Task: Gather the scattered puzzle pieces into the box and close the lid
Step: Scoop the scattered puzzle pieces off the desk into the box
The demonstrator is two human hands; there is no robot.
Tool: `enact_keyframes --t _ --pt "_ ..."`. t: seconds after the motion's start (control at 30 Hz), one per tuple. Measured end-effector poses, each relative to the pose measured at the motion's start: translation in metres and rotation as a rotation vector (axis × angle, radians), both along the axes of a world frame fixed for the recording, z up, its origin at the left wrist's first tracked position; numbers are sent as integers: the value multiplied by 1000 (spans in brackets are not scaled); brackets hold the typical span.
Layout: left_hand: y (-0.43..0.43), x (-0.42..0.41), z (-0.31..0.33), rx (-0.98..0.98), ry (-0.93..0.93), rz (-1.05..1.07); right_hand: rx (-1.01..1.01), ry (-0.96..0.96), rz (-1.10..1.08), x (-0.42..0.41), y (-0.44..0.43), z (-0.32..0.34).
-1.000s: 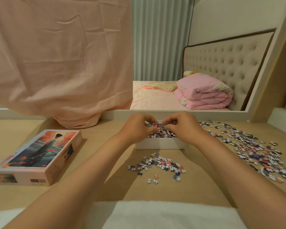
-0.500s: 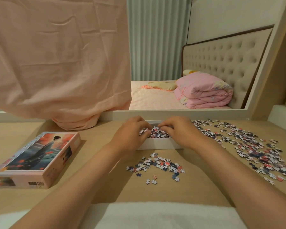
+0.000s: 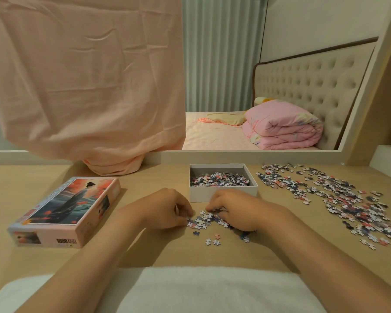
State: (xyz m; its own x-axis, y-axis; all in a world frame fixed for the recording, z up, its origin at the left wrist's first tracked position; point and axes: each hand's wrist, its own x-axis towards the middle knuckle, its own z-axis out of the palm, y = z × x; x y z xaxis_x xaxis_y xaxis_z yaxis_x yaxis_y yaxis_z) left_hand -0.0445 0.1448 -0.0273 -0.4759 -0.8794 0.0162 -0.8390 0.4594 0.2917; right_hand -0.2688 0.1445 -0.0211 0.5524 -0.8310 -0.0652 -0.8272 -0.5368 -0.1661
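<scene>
A white open box (image 3: 224,195) stands on the wooden table, partly filled with puzzle pieces. Just in front of it lies a small heap of pieces (image 3: 204,221). My left hand (image 3: 167,208) rests at the heap's left edge and my right hand (image 3: 233,210) at its right, both with curled fingers touching the pieces. I cannot tell whether either hand holds any. A few stray pieces (image 3: 212,241) lie nearer to me. A much larger spread of pieces (image 3: 339,199) covers the table to the right. The printed lid (image 3: 66,211) lies at the left.
A peach cloth (image 3: 84,75) hangs over the mirror behind the table and touches the table's back edge. The mirror's frame (image 3: 257,153) runs behind the box. A white towel (image 3: 190,290) lies over my lap at the near edge.
Both hands have come back from over the box toward me and dropped onto the small heap in front of it. The box's contents are now uncovered.
</scene>
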Motion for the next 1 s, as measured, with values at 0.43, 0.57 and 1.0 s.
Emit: enact_keyframes --t 0.43,0.57,1.0 --pt "12 -30 -14 -22 -19 -57 283 129 -248 -45 17 34" --pt "12 -39 -23 -73 29 -105 243 118 -234 -36 17 26" --pt "12 -46 -25 -92 56 -70 162 24 -161 -13 15 8"
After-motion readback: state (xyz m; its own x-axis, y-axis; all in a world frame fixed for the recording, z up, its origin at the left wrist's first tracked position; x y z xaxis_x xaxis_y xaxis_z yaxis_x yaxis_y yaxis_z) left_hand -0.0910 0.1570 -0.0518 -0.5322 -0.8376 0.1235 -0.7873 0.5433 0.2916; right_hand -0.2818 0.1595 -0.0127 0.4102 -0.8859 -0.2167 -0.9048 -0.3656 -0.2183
